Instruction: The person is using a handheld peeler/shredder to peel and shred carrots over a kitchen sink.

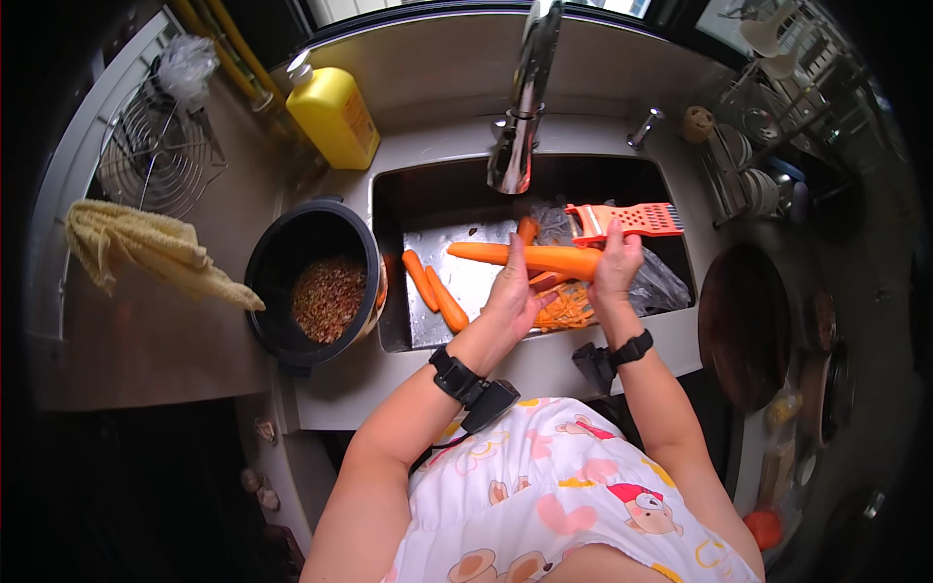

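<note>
A long peeled carrot [554,259] lies level across both hands above the sink. My left hand [514,295] supports its middle, thumb upright against the near side. At the thick end, my right hand [616,266] grips a coral-red plastic peeler-grater [634,221] and also touches the carrot. The grater's perforated face and toothed end point right. Two more carrots [436,291] rest on the steel sink floor at left. Orange peelings [565,307] are heaped under my hands, with other carrots partly hidden behind them.
A dark pot [255,240] holding reddish-brown grains stands left of the sink [423,175]. The chrome faucet [514,146] hangs over the basin's back. A yellow pump bottle [335,116] is behind left; a clear plastic bag [660,280] lies inside right. A dish rack [729,175] stands right.
</note>
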`<state>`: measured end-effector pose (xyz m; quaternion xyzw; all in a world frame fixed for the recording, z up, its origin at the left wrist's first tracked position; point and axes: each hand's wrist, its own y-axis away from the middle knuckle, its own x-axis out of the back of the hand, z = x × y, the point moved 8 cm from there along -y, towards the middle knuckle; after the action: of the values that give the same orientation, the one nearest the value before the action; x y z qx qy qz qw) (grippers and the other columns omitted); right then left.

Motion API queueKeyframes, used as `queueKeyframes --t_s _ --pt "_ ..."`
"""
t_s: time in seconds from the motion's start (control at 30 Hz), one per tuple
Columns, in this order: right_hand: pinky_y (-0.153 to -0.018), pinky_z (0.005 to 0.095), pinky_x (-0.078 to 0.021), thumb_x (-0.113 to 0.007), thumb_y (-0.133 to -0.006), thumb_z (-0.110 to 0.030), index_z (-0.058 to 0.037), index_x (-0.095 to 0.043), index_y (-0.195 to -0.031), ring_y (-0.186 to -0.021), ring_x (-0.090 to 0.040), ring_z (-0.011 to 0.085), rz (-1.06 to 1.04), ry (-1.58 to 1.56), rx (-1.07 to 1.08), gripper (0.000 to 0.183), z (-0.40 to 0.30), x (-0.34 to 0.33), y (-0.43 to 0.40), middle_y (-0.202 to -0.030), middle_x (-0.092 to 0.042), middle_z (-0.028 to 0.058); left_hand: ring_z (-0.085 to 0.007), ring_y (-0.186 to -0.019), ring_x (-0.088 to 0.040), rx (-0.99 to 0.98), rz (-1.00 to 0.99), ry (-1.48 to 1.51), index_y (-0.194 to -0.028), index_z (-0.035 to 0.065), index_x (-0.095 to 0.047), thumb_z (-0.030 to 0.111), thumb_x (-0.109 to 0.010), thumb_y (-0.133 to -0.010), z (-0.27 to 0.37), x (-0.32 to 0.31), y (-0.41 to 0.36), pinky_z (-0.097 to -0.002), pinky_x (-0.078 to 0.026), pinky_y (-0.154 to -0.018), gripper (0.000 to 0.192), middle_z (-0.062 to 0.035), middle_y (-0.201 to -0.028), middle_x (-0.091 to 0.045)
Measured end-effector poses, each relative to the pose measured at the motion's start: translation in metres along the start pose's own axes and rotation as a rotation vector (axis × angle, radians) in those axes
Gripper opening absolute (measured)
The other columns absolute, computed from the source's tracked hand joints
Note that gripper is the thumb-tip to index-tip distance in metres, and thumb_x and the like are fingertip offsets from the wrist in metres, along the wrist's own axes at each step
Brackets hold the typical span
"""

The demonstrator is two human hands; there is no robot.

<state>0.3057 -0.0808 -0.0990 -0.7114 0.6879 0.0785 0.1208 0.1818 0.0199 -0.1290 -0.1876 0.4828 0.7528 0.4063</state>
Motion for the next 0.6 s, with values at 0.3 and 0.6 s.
queueKeyframes --t_s 0.3,0.6 --pt "-0.067 0.0284 -0.0469 -0.045 -0.086 -0.021 -0.0014 -0.050 -0.090 -0.073 -0.057 0.0166 -0.029 -0.109 -0.142 0.021 0.008 0.005 0.003 -0.086 -0.057 0.0084 -0.0259 -0.100 -0.049 -0.119 -0.146 0.243 -0.114 0.0053 -0.040 0.040 -0.052 -0.081 -0.002 -0.013 -0.001 -0.0375 -0.041 -0.086 0.049 -0.0094 -0.112 -0.046" --pt "-0.059 0.0261 -0.0479 -0.047 -0.086 -0.018 -0.0007 -0.050 -0.087 -0.064 -0.057 0.0153 -0.012 -0.032 -0.046 0.018 -0.009 0.024 -0.036 -0.081 -0.058 0.0082 -0.0206 -0.099 -0.048 -0.239 -0.361 -0.391 -0.129 0.0104 -0.031 -0.001 -0.051 -0.070 0.034 0.009 0.051 -0.0305 -0.044 -0.082 0.063 -0.0089 -0.118 -0.042"
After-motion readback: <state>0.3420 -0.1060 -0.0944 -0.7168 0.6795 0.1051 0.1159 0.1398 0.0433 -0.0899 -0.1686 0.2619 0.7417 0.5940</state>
